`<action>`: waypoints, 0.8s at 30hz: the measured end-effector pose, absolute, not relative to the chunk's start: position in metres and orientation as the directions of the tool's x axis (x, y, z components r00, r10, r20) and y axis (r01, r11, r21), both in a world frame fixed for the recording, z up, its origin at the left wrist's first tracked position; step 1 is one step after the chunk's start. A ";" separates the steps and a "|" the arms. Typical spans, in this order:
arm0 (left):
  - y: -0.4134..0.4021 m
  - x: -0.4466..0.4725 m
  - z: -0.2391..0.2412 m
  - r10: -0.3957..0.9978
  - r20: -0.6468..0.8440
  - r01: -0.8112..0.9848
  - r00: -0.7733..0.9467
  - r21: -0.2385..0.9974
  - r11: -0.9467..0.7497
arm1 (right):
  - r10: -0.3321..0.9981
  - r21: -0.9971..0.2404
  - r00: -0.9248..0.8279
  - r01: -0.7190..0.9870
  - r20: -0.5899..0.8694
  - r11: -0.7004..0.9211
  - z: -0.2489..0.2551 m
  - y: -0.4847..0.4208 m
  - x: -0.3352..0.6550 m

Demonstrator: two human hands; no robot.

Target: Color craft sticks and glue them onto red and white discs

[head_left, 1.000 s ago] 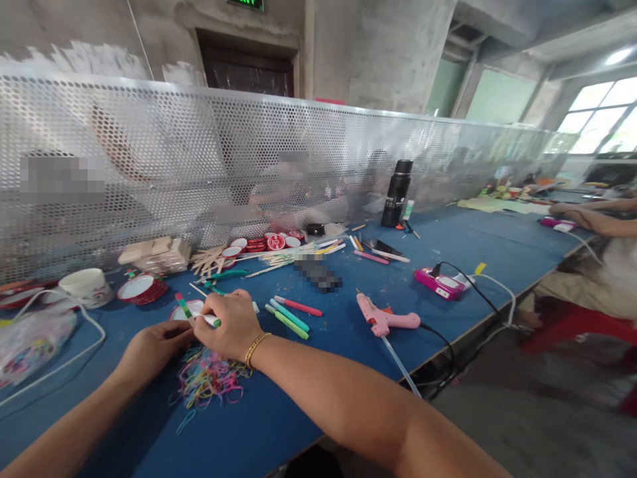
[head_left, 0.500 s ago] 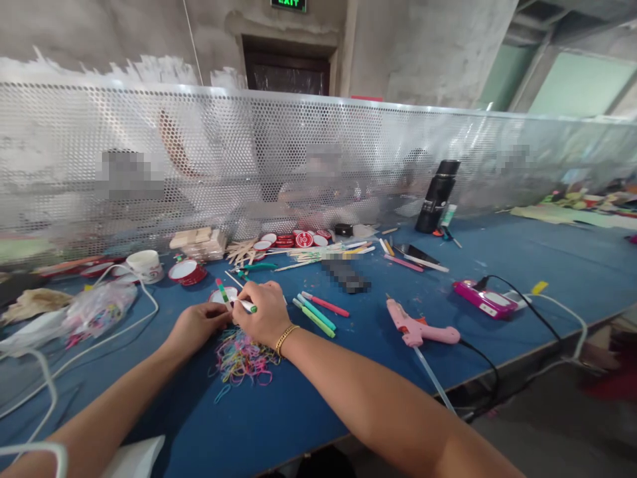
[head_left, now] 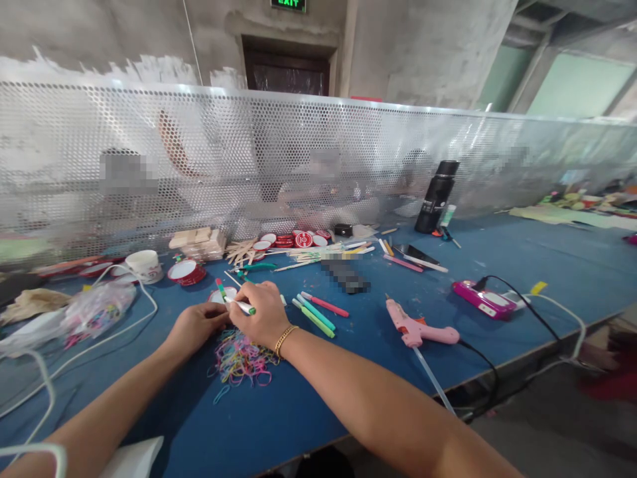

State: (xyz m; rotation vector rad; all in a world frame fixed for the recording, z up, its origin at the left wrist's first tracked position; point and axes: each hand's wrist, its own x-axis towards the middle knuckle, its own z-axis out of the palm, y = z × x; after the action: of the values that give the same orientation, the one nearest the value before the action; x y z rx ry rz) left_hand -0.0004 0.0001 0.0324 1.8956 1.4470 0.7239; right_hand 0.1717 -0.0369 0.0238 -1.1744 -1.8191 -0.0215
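Note:
My right hand (head_left: 261, 312) is closed round a white marker with a green tip (head_left: 241, 307), pressing it against a wooden stick painted red and green (head_left: 220, 290). My left hand (head_left: 196, 326) pinches the near end of that stick. Both hands rest just beyond a heap of coloured rubber bands (head_left: 242, 358) on the blue table (head_left: 298, 398). A round white lid (head_left: 216, 297) lies under the stick.
Several coloured markers (head_left: 318, 311) lie right of my hands, then a pink glue gun (head_left: 415, 326) with its cord. A pink device (head_left: 485, 300), black bottle (head_left: 438, 196), red tins (head_left: 298, 239), wooden sticks (head_left: 243, 251), paper cup (head_left: 144, 265) and perforated metal screen (head_left: 298, 153) stand further back.
The view swung to the right during the first half second, then held. My hands stay together on the stick and marker, with the marker tip shifting slightly.

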 end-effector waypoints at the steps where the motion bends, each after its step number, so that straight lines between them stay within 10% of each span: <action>1: 0.000 0.000 0.032 0.970 0.048 0.617 0.237 0.764 -0.188 | 0.699 -0.429 -0.112 0.718 0.706 0.548 0.023 -0.037 0.171; 24: -0.005 0.005 0.043 0.979 0.049 0.638 0.199 0.752 -0.167 | 0.706 -0.408 -0.114 0.748 0.698 0.524 0.027 -0.037 0.172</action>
State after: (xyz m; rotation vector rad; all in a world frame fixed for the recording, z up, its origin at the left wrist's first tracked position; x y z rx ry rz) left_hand 0.0046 -0.0050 0.0426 1.8827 1.5035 0.7374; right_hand 0.1715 -0.0371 0.0270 -1.2031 -1.8420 -0.0563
